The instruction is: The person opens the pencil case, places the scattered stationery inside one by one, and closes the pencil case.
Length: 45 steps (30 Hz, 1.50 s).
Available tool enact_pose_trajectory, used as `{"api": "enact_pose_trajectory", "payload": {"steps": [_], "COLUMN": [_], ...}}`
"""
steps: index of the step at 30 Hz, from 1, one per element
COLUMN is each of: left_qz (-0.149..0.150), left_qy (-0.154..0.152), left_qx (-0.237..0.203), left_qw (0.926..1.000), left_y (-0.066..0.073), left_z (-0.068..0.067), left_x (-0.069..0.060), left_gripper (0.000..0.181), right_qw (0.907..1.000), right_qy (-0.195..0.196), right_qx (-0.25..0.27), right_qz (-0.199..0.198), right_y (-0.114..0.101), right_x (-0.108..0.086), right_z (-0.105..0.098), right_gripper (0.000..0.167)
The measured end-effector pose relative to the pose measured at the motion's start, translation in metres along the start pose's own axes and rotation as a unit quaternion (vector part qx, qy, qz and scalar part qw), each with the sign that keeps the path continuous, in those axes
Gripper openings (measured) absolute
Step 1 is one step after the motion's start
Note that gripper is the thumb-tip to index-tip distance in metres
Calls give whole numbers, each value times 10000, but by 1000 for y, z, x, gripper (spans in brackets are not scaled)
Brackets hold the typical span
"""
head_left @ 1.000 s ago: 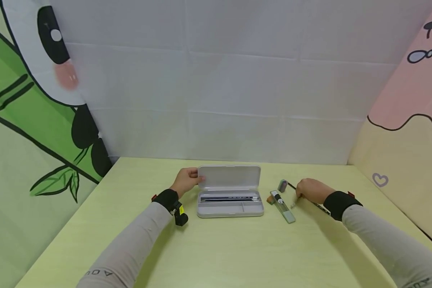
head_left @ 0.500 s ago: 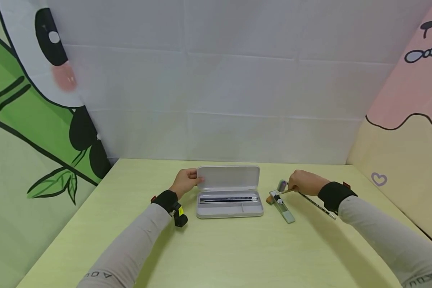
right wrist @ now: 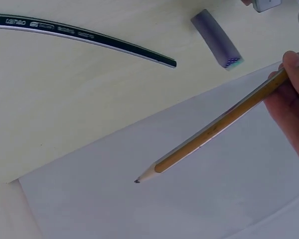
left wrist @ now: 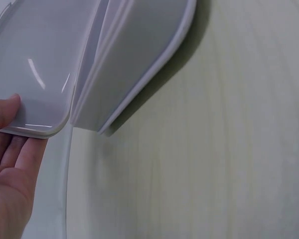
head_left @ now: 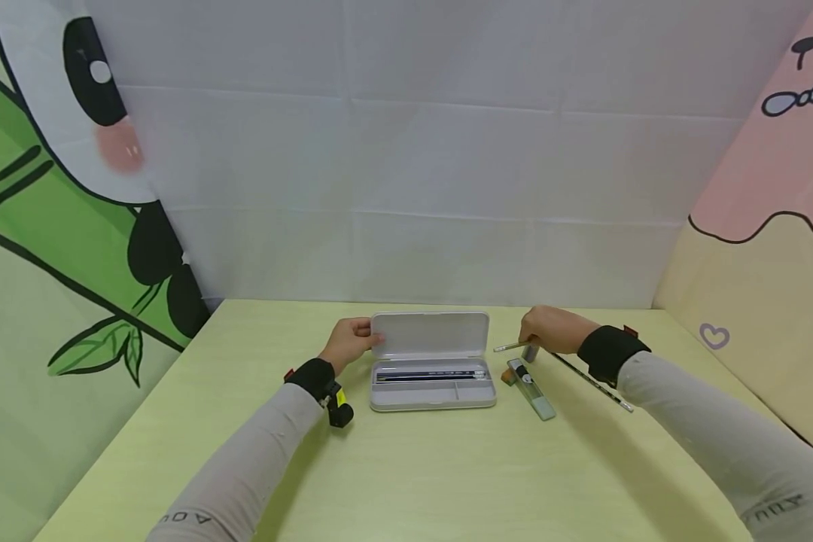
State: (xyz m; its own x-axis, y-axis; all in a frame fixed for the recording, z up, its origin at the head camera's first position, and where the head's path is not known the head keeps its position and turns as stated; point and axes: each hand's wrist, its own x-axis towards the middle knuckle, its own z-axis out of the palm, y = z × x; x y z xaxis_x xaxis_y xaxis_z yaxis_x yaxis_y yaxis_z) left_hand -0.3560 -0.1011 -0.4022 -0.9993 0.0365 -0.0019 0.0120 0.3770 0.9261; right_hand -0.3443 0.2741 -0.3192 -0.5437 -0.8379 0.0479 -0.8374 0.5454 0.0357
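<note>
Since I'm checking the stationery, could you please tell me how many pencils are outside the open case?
2: a sharpened tan pencil pinched in the right hand and a black pencil on the table nearby. Others might be hidden behind the hand.

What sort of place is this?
Perhaps a decorated booth for desk work: cartoon-printed side walls flank a yellowish table, and an open pencil case stands on it.
</note>
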Motion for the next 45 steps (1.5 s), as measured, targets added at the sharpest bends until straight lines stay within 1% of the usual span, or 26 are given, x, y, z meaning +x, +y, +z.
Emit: {"api": "enact_pose_trajectory", "payload": {"steps": [10,15,18,22,25,33,36,42,45], "left_qz": [3,30,18,-11,10,68,76,106,109], "left_qy": [-6,-15,-21,22,30,13,22,30,41], "left_qx": [-102,-122,-132,-139,-115,-103,-114,17,-12], "left_qw": [9999,9999,9999,9999,9999,9999,9999,9999,9999], "left_y": [0,0,-2,-3,-2,0,-1,-3,-3], "left_z": [-2,-2,-2,-3,-3,-1,0,0,1], "left_x": [3,5,5,5,4,2,3,3,3], "left_gripper": [40,40,40,40,39,40,40,38,38], "right_qw": [9997,9996,9993,9994,9994,9978,9977,9976,9980], "right_qy": [-164,-168,-179,-222,-258,-389,-409,-440,-389], "right_qx": [-142,-226,-326,-252,-209,-531,-541,-526,-488], "right_qz": [72,101,37,-92,-75,49,52,-103,-115], "right_y": [-20,-27,-32,-40,-46,-61,-65,-72,-74], "right_x": [34,50,58,70,79,100,107,118,122], "right_z": [-14,-18,-18,-16,-13,-8,-6,2,7], "right_gripper": [15,16,14,12,11,9,9,14,14]}}
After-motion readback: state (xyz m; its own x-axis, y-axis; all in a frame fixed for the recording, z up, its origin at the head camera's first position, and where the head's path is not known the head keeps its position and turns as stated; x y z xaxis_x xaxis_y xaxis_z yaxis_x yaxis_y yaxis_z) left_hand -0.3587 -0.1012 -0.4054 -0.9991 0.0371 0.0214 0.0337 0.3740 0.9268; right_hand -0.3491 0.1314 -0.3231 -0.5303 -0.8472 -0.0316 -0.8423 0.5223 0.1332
